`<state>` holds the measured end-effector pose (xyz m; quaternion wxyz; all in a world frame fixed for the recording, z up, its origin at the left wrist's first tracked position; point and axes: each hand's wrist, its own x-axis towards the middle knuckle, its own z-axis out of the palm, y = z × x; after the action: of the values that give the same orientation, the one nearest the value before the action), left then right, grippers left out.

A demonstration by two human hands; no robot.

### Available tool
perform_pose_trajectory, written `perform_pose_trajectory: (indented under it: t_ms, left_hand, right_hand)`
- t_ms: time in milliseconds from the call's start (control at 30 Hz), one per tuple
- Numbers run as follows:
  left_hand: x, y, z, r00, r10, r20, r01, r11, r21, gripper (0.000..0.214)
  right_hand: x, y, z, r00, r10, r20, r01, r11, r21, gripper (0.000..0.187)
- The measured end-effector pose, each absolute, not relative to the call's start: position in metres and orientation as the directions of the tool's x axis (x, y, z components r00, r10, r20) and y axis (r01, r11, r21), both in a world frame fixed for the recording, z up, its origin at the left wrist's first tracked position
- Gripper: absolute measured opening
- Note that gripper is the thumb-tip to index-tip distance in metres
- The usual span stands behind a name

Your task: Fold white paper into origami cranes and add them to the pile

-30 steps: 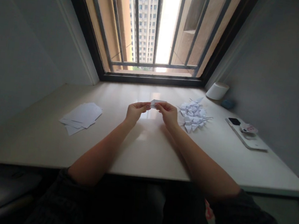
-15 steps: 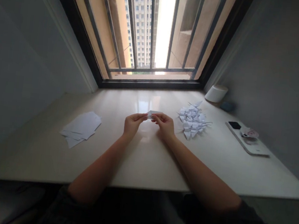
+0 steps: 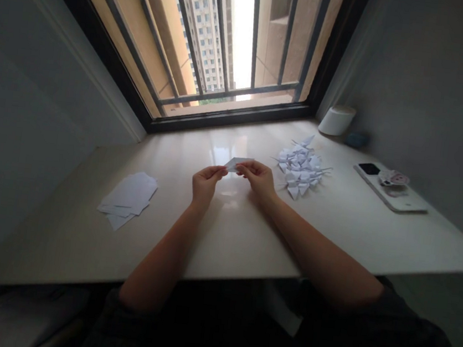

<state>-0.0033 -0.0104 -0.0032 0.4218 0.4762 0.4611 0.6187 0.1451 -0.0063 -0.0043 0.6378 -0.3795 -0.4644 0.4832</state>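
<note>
A small folded sheet of white paper (image 3: 241,162) is held just above the table between my two hands. My left hand (image 3: 206,183) pinches its left corner between thumb and fingers. My right hand (image 3: 258,176) is closed on its right side, and the fingers hide part of it. To the right of my right hand lies a heap of folded paper cranes (image 3: 301,167). A loose stack of white paper sheets (image 3: 128,198) rests on the table to the left of my left hand.
The pale table (image 3: 156,243) reaches back to a barred window (image 3: 229,45). Toward the right edge lies a white phone (image 3: 396,195) with a round grip on its back. A white cup-like container (image 3: 337,120) and a dark rounded object (image 3: 357,139) stand in the far right corner.
The view has tilted, so the scene's right side sits higher. The left hand has shifted slightly lower along the folded paper, showing more of its left part. Both hands still hold it.
</note>
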Motion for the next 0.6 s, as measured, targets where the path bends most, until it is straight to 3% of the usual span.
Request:
perform_pose_trajectory:
  t_ms: [267, 600]
  left_hand:
    - [-0.006, -0.002, -0.005, -0.183, 0.942, 0.282, -0.026, -0.291, 0.956, 0.015]
    - [0.005, 0.006, -0.013, -0.225, 0.947, 0.229, -0.116, -0.259, 0.959, 0.021]
  right_hand:
    - [0.145, 0.007, -0.009, 0.081, 0.943, 0.323, -0.209, 0.333, -0.92, 0.021]
    - [0.146, 0.013, -0.016, 0.115, 0.957, 0.267, -0.221, 0.287, -0.932, 0.026]
